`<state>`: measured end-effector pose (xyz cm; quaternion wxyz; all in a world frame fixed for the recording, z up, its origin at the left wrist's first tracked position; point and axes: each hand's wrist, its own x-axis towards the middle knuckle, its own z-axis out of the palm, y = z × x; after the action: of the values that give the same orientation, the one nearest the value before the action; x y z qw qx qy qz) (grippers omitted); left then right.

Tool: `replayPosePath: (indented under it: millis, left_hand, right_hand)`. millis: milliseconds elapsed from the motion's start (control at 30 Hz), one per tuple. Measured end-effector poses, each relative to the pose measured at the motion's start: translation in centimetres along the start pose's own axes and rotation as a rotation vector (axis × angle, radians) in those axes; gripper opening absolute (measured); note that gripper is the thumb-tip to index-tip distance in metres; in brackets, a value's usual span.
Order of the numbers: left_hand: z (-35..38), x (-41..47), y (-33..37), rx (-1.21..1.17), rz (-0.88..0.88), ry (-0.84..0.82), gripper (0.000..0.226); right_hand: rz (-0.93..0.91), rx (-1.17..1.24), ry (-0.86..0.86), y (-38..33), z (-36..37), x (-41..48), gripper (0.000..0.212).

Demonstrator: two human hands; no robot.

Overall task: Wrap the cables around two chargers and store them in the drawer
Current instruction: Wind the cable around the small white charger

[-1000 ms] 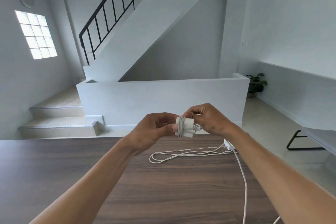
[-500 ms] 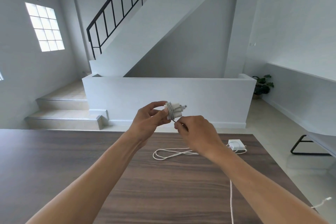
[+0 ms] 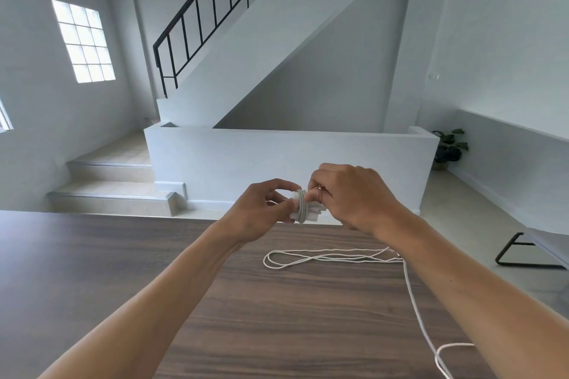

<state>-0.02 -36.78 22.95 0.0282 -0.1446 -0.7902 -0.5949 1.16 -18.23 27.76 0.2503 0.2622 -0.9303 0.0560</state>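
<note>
Dark wood table (image 3: pixel 277 317) in front of me, with a loose white cable (image 3: pixel 326 258) looped on it and trailing toward my right forearm and the near edge. Above the table's far edge, my left hand (image 3: pixel 258 212) pinches the white charger (image 3: pixel 303 209), cable turns around its middle. My right hand (image 3: pixel 354 194) is curled closed at its other end; exact grip hidden.

Your dark wood-grain table (image 3: pixel 123 271) carries 1 loose white cable (image 3: pixel 332 258), looped in long flat coils near the far right corner, its tail trailing toward the near right edge.
</note>
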Motion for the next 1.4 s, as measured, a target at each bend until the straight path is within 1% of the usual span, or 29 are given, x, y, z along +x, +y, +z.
replayPosePath:
  millis: [67, 200, 333, 400, 467, 567, 633, 767, 833, 933, 1033, 1200, 1300, 1400]
  left_hand:
    - [-0.2, -0.1, 0.1, -0.034, 0.012, -0.044, 0.021]
    - [-0.3, -0.7, 0.3, -0.152, -0.007, -0.116, 0.026]
    - [-0.5, -1.1, 0.7, -0.301, -0.028, -0.233, 0.048]
    - [-0.5, -1.1, 1.1, -0.371, -0.035, -0.240, 0.046]
    - [-0.3, -0.9, 1.3, -0.459, -0.049, -0.218, 0.036]
    - [-0.2, -0.5, 1.3, -0.588, -0.084, -0.130, 0.023]
    - [-0.1, -0.2, 1.1, -0.586, -0.099, -0.075, 0.017]
    - [0.4, 0.5, 0.6, -0.536, -0.160, 0.076, 0.020]
    - [0.4, 0.9, 0.3, -0.478, -0.180, 0.148, 0.018]
    - [0.6, 1.1, 0.1, -0.338, -0.162, 0.204, 0.014]
    - [0.6, 1.0, 0.3, -0.192, -0.111, 0.217, 0.010]
    - [0.4, 1.0, 0.4, 0.018, -0.048, 0.189, 0.021]
    - [0.4, 1.0, 0.4, 0.051, -0.016, 0.144, 0.020]
    - [0.5, 1.0, 0.3, 0.080, -0.001, 0.098, 0.017]
  right_hand:
    - [0.062, 0.140, -0.001, 0.8, 0.3, 0.1, 0.015]
    - [0.172, 0.594, -0.052, 2.2, 1.2, 0.2, 0.014]
    - [0.215, 0.805, -0.115, 3.1, 2.4, 0.0, 0.016]
    - [0.261, 0.892, -0.155, 3.5, 3.3, -0.3, 0.020]
    - [0.308, 0.929, -0.146, 3.3, 4.3, -0.5, 0.025]
    - [0.337, 0.876, -0.079, 1.7, 5.6, -1.1, 0.038]
    - [0.330, 0.780, -0.052, 0.6, 6.2, -1.6, 0.040]
    - [0.307, 0.569, -0.058, -0.2, 6.6, -2.1, 0.026]
    - [0.276, 0.481, -0.086, -0.6, 6.3, -2.2, 0.028]
    - [0.231, 0.315, -0.114, -1.2, 5.2, -2.0, 0.031]
    - [0.208, 0.190, -0.120, -1.1, 3.7, -1.6, 0.030]
    - [0.129, 0.070, -0.080, -0.7, 1.4, -0.6, 0.028]
    - [0.078, 0.033, -0.058, -0.2, 0.5, -0.3, 0.026]
    - [0.062, 0.053, -0.022, 0.4, 0.0, -0.1, 0.021]
